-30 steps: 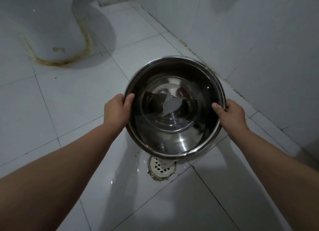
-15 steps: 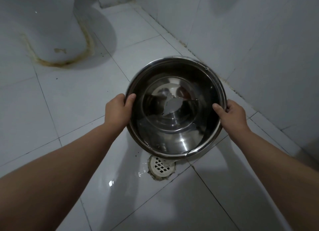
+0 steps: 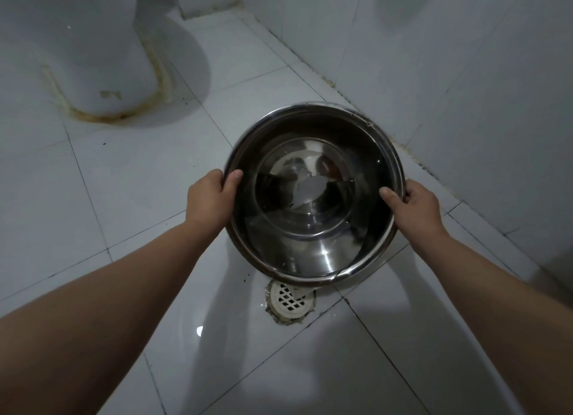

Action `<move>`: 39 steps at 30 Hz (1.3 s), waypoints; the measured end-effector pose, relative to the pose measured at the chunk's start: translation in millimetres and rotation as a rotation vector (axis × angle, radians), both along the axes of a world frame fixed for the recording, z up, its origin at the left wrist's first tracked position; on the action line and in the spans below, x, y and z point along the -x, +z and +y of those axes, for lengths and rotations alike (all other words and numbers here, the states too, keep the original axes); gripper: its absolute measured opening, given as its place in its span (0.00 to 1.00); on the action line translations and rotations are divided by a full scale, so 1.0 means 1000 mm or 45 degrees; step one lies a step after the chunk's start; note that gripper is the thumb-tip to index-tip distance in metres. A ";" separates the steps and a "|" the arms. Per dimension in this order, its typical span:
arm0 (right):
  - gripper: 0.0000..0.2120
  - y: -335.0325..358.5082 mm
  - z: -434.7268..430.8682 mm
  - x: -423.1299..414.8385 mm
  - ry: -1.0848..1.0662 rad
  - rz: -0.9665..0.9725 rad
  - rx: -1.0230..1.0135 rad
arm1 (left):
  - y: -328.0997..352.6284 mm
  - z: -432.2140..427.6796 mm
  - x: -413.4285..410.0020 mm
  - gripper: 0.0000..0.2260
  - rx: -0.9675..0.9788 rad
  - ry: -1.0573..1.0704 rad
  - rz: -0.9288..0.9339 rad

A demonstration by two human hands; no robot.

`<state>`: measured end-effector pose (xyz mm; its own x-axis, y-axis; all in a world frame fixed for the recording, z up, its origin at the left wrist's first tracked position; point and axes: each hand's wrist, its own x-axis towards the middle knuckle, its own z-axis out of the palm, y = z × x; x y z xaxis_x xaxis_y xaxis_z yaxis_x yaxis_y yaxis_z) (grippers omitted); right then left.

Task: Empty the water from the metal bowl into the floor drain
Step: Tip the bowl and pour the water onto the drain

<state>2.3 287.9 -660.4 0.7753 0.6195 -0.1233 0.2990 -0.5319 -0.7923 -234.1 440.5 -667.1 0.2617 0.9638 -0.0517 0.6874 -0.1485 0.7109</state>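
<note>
A round shiny metal bowl with clear water in it is held level above the tiled floor. My left hand grips its left rim, thumb inside. My right hand grips the right rim the same way. Just below the bowl's near edge, the white round floor drain with a grid of holes sits in the floor; its far edge is hidden by the bowl.
A white toilet base with a stained seal stands at the far left. A tiled wall runs along the right, close to the bowl. The white floor tiles look wet and glossy near the drain.
The bowl and both hands have shifted slightly away from me, so more of the drain shows below the near rim. The grip is the same.
</note>
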 end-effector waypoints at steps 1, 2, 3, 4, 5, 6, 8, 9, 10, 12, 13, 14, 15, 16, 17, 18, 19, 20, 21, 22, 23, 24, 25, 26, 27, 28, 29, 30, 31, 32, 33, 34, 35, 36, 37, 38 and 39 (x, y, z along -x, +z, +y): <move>0.11 0.000 0.000 0.000 0.002 0.003 0.003 | 0.000 0.000 0.000 0.16 -0.001 0.001 0.001; 0.11 0.001 0.000 0.000 0.004 0.007 0.006 | 0.000 0.001 0.000 0.16 -0.001 0.001 0.002; 0.11 0.001 0.000 0.000 0.005 0.009 0.006 | 0.000 0.001 0.001 0.17 -0.004 0.000 0.005; 0.11 0.001 0.000 0.001 0.005 0.008 0.006 | -0.001 0.001 0.001 0.17 -0.008 0.001 0.009; 0.11 0.001 0.000 0.001 0.007 0.004 0.006 | -0.001 0.001 0.001 0.17 -0.011 0.003 0.010; 0.11 0.001 0.000 0.001 0.009 -0.002 0.007 | -0.001 0.002 0.001 0.17 -0.013 0.006 0.008; 0.11 0.001 0.001 0.001 0.009 -0.004 0.008 | 0.000 0.001 0.001 0.16 -0.013 0.008 0.004; 0.10 0.000 0.001 0.001 0.009 -0.001 0.010 | 0.000 0.001 0.001 0.16 -0.011 0.007 0.003; 0.11 0.000 0.001 0.001 0.007 0.000 0.008 | -0.001 0.001 0.001 0.16 -0.010 0.006 0.004; 0.11 -0.001 0.001 0.001 0.005 -0.008 0.001 | -0.001 0.002 0.001 0.16 -0.007 0.001 0.015; 0.12 -0.001 0.001 0.000 0.006 -0.016 0.003 | -0.002 0.003 0.001 0.16 -0.009 -0.002 0.019; 0.12 -0.001 0.001 0.000 0.008 -0.024 0.008 | -0.002 0.003 0.001 0.17 -0.014 -0.003 0.022; 0.12 -0.001 0.001 0.000 0.009 -0.030 0.010 | -0.002 0.003 0.002 0.17 -0.015 -0.003 0.024; 0.12 -0.001 0.001 -0.001 0.009 -0.030 0.013 | -0.002 0.003 0.002 0.17 -0.013 -0.003 0.024; 0.12 -0.001 0.001 -0.001 0.009 -0.028 0.017 | -0.002 0.003 0.002 0.17 -0.009 -0.003 0.021; 0.12 -0.001 0.001 -0.001 0.011 -0.024 0.020 | -0.002 0.003 0.002 0.17 -0.004 -0.004 0.017; 0.11 -0.001 0.000 0.000 0.013 -0.022 0.019 | -0.002 0.003 0.002 0.17 -0.001 -0.007 0.016; 0.11 -0.001 0.000 0.000 0.014 -0.023 0.017 | -0.003 0.003 0.002 0.17 0.000 -0.009 0.016; 0.11 -0.001 0.000 0.000 0.017 -0.028 0.016 | -0.003 0.003 0.002 0.17 0.002 -0.009 0.020; 0.11 -0.001 0.000 0.000 0.018 -0.032 0.017 | -0.003 0.003 0.002 0.17 0.003 -0.010 0.027; 0.11 -0.001 0.000 0.000 0.019 -0.036 0.018 | -0.003 0.003 0.002 0.17 0.003 -0.013 0.036; 0.11 -0.002 0.000 0.000 0.019 -0.040 0.021 | -0.003 0.003 0.002 0.18 0.002 -0.018 0.043; 0.12 -0.002 -0.001 0.000 0.018 -0.046 0.025 | -0.003 0.003 0.002 0.17 -0.001 -0.023 0.047; 0.12 -0.002 -0.001 -0.001 0.016 -0.052 0.028 | -0.003 0.003 0.002 0.17 -0.005 -0.026 0.047; 0.13 -0.003 -0.001 -0.001 0.017 -0.057 0.029 | -0.003 0.004 0.002 0.17 -0.009 -0.028 0.046; 0.13 -0.003 -0.001 -0.001 0.017 -0.059 0.033 | -0.003 0.004 0.003 0.17 -0.012 -0.031 0.046; 0.12 -0.003 -0.001 0.000 0.020 -0.061 0.038 | -0.003 0.004 0.003 0.17 -0.016 -0.034 0.049; 0.12 -0.003 -0.001 0.000 0.021 -0.058 0.044 | -0.003 0.004 0.004 0.16 -0.020 -0.039 0.053; 0.11 -0.003 -0.001 0.000 0.025 -0.054 0.043 | -0.003 0.004 0.004 0.16 -0.027 -0.044 0.057; 0.11 -0.003 -0.001 0.001 0.026 -0.050 0.042 | -0.004 0.004 0.004 0.17 -0.032 -0.048 0.058; 0.11 -0.004 -0.001 0.001 0.027 -0.049 0.041 | -0.004 0.004 0.005 0.17 -0.035 -0.052 0.061; 0.11 -0.004 -0.001 0.001 0.027 -0.049 0.042 | -0.004 0.004 0.005 0.17 -0.034 -0.053 0.061; 0.11 -0.004 -0.001 0.001 0.029 -0.053 0.040 | -0.004 0.004 0.005 0.17 -0.030 -0.055 0.057; 0.11 -0.004 -0.002 0.000 0.030 -0.054 0.039 | -0.004 0.004 0.006 0.17 -0.027 -0.060 0.053; 0.11 -0.005 -0.002 0.000 0.030 -0.054 0.040 | -0.005 0.004 0.006 0.17 -0.026 -0.065 0.049; 0.11 -0.005 -0.002 0.000 0.031 -0.055 0.042 | -0.005 0.004 0.007 0.17 -0.025 -0.070 0.047; 0.11 -0.005 -0.002 0.000 0.034 -0.060 0.043 | -0.006 0.004 0.007 0.17 -0.025 -0.073 0.045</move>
<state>2.2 285.7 -665.5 0.7641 0.6359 -0.1083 0.3497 -0.5494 -0.7589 -241.4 444.2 -672.6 0.3145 0.9483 -0.0433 0.7021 -0.2017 0.6829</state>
